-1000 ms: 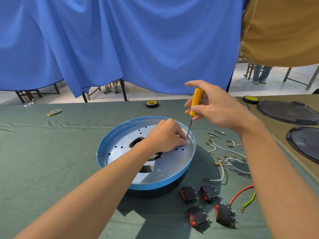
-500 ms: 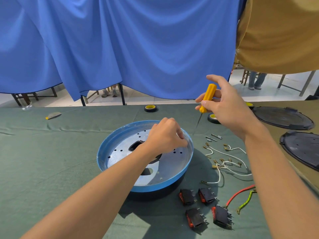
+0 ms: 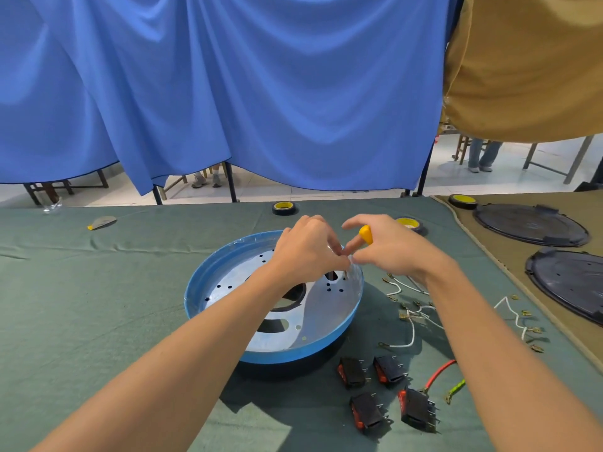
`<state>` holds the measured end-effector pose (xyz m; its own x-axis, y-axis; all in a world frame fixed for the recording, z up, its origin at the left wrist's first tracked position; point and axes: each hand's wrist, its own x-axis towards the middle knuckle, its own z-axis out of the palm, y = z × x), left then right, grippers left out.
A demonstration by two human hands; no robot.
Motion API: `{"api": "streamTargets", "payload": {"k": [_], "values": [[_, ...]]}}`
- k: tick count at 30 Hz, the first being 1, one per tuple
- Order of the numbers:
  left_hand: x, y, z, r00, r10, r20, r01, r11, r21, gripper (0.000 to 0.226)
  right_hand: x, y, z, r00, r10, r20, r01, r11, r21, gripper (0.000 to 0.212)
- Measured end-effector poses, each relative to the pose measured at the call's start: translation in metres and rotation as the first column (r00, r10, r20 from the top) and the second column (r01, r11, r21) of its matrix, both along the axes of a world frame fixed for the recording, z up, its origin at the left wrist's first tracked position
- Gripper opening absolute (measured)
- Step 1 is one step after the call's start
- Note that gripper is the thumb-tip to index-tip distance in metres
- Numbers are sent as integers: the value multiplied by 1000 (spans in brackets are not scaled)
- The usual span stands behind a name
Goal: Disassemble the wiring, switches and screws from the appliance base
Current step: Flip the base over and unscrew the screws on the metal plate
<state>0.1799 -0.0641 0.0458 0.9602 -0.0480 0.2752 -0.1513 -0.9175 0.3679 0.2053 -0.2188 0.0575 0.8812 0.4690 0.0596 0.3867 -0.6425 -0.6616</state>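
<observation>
A table (image 3: 98, 305) draped in dark green cloth fills the lower view, and a tan cloth (image 3: 509, 256) covers its right end. Behind it hang a blue curtain (image 3: 261, 93) and, at the right, a mustard curtain (image 3: 528, 66). Below their hems show pale floor tiles, chair legs and people's feet.

Near the middle of the green cloth sits the appliance base (image 3: 293, 355), a round blue pan. It holds a silver metal plate (image 3: 326, 314) pierced by small holes and larger cut-outs. Both hands meet above its far right rim. The left hand (image 3: 310, 249) has its fingertips bunched together against the right hand's fingers; whether they pinch anything cannot be told. The right hand (image 3: 391, 252) curls around a screwdriver (image 3: 366, 234), of which only the yellow handle shows.

Right of the base lie loose white wires (image 3: 412, 334) with brass terminals, too tangled to count. Nearer the viewer are one red wire (image 3: 439, 373) and one green-yellow wire (image 3: 455, 391). Beside these lie four black switches (image 3: 352, 371) with red rockers, in two rows of two. Three tape rolls (image 3: 284, 207) with yellow cores sit toward the far edge. Two round black lids (image 3: 530, 223) rest on the tan cloth.
</observation>
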Motion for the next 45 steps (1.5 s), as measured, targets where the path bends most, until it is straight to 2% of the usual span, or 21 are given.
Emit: {"api": "streamTargets", "payload": {"k": [4, 8, 12, 14, 16, 19, 24, 27, 30, 35, 39, 45], "values": [[-1, 0, 4, 1000, 7, 7, -7, 1000, -30, 22, -1, 8, -6, 999, 28, -21, -28, 1000, -1, 59], [-3, 2, 6, 1000, 2, -19, -4, 993, -116, 15, 1, 8, -10, 1000, 18, -20, -16, 997, 79, 47], [-1, 2, -2, 1000, 8, -22, -10, 991, -136, 24, 9, -13, -1, 996, -85, -8, 85, 990, 109, 22], [1, 1, -10, 999, -16, -34, 15, 999, -42, 36, 15, -31, 3, 986, -167, 21, 162, 975, 154, 8], [3, -1, -19, 997, -43, -58, 45, 998, 40, 44, 21, -47, 2, 977, -212, 9, 208, 967, 147, 14], [7, -2, -25, 998, -61, -30, 63, 995, 74, 44, 35, -63, -3, 950, -312, -1, 311, 948, 72, 15], [9, 1, -29, 997, -77, 2, 76, 987, 140, 42, 68, -70, -16, 902, -426, 74, 432, 881, -194, 20], [9, 0, -29, 997, -75, -15, 76, 979, 187, 42, 84, -68, -26, 879, -457, 135, 476, 827, -299, 20], [9, 2, -29, 997, -63, -48, 71, 980, 188, 44, 96, -66, -38, 871, -461, 171, 491, 801, -343, 21], [10, 4, -31, 997, -56, -60, 66, 980, 187, 45, 108, -66, -53, 854, -478, 204, 518, 750, -411, 37], [10, 4, -33, 997, -55, -52, 63, 980, 189, 45, 113, -69, -62, 848, -476, 232, 529, 738, -419, 34], [9, 6, -32, 995, -51, -84, 68, 976, 207, 46, 111, -74, -64, 853, -485, 191, 518, 746, -418, 31]]}}
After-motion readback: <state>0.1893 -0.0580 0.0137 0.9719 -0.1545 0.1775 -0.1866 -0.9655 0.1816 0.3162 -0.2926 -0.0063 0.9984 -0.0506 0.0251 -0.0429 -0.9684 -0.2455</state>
